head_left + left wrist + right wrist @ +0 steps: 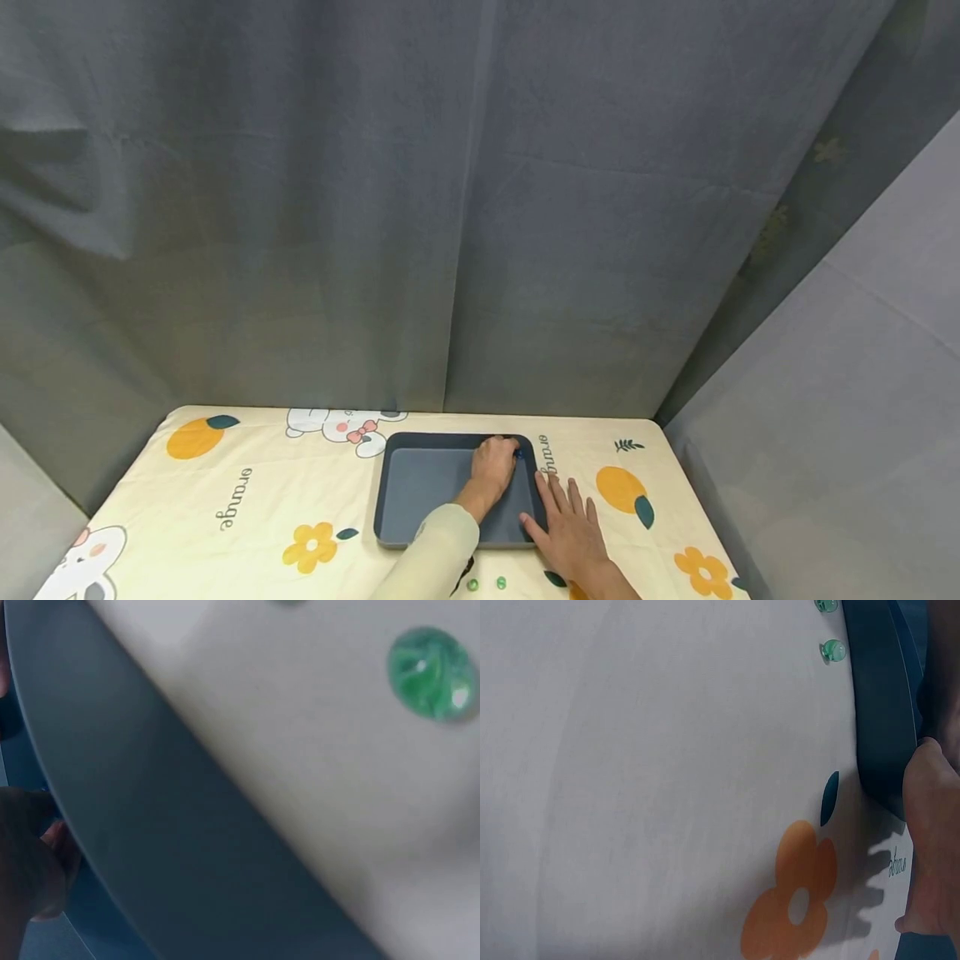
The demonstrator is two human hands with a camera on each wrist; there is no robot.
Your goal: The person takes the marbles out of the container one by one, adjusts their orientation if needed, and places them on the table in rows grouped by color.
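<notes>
My left hand [492, 467] reaches inside the dark grey tray [435, 487], its fingers curled at the far right corner. At its fingertips shows a small, shiny blue thing [519, 454], mostly covered by the hand. In the left wrist view, part of the left hand [34, 859] appears beyond the tray's wall [172, 825]. My right hand [573, 537] lies with fingers spread at the tray's right side, thumb over the near right corner. The right wrist view has this hand [934, 840] against the tray's outer wall [881, 705].
Two green glass marbles lie on the cloth before the tray's near edge, a left marble [472, 585] and a right marble [502, 582]. A cream tablecloth [262, 467] printed with oranges, flowers and rabbits covers the table. Behind it hangs a grey curtain [337, 250].
</notes>
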